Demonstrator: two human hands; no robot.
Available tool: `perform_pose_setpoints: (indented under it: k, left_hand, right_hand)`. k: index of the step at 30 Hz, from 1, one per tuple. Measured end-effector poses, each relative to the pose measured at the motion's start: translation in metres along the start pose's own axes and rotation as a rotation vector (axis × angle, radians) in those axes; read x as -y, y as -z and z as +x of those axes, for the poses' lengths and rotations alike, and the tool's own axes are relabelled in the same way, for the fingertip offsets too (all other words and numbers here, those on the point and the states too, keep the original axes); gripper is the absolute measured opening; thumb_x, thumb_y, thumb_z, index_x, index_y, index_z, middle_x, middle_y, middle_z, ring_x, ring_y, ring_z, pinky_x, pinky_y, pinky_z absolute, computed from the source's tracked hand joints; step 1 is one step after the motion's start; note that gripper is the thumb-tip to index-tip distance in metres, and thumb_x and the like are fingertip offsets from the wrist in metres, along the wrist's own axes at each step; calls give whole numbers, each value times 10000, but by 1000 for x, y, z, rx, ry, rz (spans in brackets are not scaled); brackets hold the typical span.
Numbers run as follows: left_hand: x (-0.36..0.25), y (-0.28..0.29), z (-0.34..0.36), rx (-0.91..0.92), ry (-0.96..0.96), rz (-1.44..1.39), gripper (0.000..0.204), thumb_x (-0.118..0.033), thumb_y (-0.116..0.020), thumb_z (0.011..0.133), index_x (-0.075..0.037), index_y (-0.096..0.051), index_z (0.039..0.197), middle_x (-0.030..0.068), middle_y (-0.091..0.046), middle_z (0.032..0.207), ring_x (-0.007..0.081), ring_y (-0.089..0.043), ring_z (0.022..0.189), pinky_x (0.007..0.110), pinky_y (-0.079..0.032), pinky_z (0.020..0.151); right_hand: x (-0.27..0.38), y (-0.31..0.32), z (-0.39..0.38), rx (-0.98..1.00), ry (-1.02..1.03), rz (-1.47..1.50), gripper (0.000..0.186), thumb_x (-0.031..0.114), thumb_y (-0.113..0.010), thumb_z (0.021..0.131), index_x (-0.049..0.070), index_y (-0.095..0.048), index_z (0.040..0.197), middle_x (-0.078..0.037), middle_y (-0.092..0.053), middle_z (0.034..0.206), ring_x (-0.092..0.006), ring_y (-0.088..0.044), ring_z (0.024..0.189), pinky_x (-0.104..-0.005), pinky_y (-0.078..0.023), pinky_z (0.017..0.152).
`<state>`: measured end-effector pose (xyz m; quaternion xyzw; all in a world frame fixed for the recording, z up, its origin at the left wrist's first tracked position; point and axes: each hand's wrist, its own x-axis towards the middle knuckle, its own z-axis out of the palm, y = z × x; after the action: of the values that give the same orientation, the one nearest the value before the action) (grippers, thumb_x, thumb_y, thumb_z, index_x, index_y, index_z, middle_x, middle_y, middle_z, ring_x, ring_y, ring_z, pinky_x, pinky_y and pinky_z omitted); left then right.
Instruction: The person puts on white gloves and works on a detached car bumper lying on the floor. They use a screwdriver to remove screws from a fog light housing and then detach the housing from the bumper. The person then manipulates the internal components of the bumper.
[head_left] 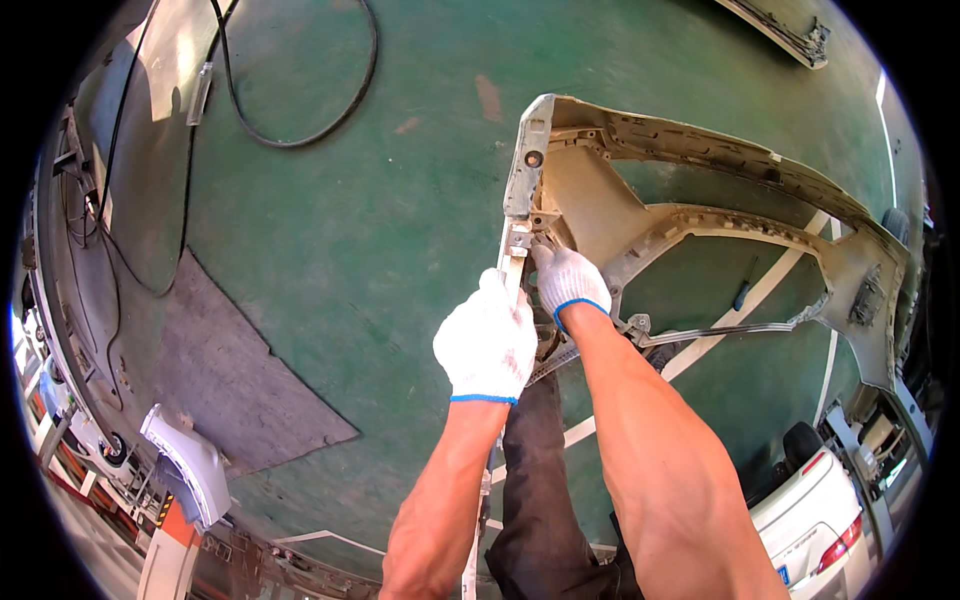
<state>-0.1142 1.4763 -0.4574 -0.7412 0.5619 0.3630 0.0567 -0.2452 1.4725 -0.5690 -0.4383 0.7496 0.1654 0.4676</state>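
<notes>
A large car fender, its beige inner side toward me, stands at the centre right with its wheel arch curving to the right. My left hand, in a white knit glove with a blue cuff, is closed in a fist around the fender's narrow near edge. Just right of it, my right hand, gloved alike, has its fingers curled against the inner side of that edge. Its fingertips sit below a small metal bracket. Whether anything small is under either glove's fingers is hidden.
A screwdriver-like tool lies on the green floor beyond the arch. A black hose loops at upper left, above a grey mat. A white panel stands lower left; a white car is lower right.
</notes>
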Motion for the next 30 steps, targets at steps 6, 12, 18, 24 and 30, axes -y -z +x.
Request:
perform_pose_setpoints:
  k: [6, 12, 18, 24, 30]
  left_hand:
    - [-8, -3, -1, -32, -4, 2, 246, -330, -617, 999, -83, -617, 993, 220, -721, 797, 447, -717, 760, 552, -559, 698]
    - [18, -7, 9, -104, -100, 72, 200, -313, -651, 982, -118, -616, 1010, 154, -719, 759, 383, -727, 705, 509, -569, 640]
    - [19, 1, 2, -108, -22, -51, 219, -309, -645, 988, -91, -634, 1006, 208, -699, 762, 445, -702, 739, 520, -551, 670]
    - [12, 0, -4, -138, -11, -114, 222, -301, -651, 985, -81, -631, 966, 230, -678, 747, 470, -682, 735, 520, -537, 664]
    - [11, -2, -2, -160, -20, -78, 220, -308, -663, 982, -95, -620, 950, 210, -677, 733, 453, -685, 717, 521, -534, 649]
  right_hand:
    - [-6, -3, 11, 24, 29, -67, 580, 502, -400, 1073, 74, -742, 1265, -233, -685, 1338, -426, -633, 1277, -512, -501, 1073]
    - [-17, -10, 15, -15, 32, -7, 571, 494, -433, 1076, 39, -743, 1225, -268, -686, 1305, -446, -658, 1223, -521, -522, 1041]
    - [-4, 42, -4, -98, 256, -161, 479, 433, -492, 1059, 31, -744, 1119, -285, -740, 1065, -443, -714, 1080, -534, -554, 968]
    - [17, 89, 1, -219, 218, -201, 455, 445, -515, 1050, 65, -762, 1079, -240, -761, 1046, -432, -724, 1016, -526, -568, 893]
    - [23, 95, 22, -271, 316, -264, 413, 419, -542, 1022, 79, -776, 1047, -220, -771, 1010, -413, -740, 977, -511, -583, 853]
